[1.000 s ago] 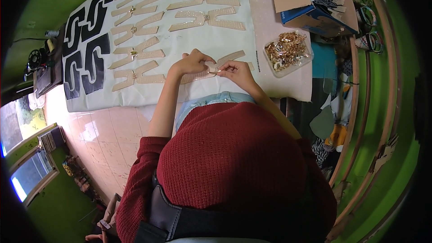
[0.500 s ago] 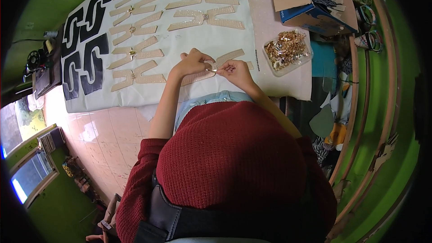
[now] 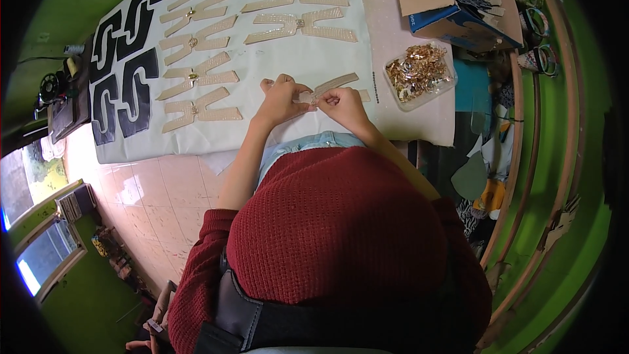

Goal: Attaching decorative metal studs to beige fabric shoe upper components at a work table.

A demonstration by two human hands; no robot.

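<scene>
Close to the table's near edge, both hands meet over the middle of a beige X-shaped strap piece [image 3: 337, 83] with a woven or scaly texture. My left hand [image 3: 282, 101] curls round its left part, thumb and forefinger gripping near the centre. From the other side my right hand [image 3: 344, 106] pinches at the same centre with closed fingertips. Whether a small metal ornament sits between them is hidden by the fingers. Two arms of the piece stick out beyond my right hand. Finished-looking beige strap pieces [image 3: 300, 25] with metal ornaments at their centres lie in columns farther off.
A clear plastic tub [image 3: 420, 77] of gold-coloured metal ornaments stands to the right. Behind it is an open cardboard box [image 3: 458, 19] filled with dark and pale pieces. Black curved cutouts [image 3: 136, 95] lie at the left on the white-covered table [image 3: 262, 59].
My left hand has shifted slightly right and down, with its thumb now closer to the right fingertips. The gold glint between the hands is less visible now.
</scene>
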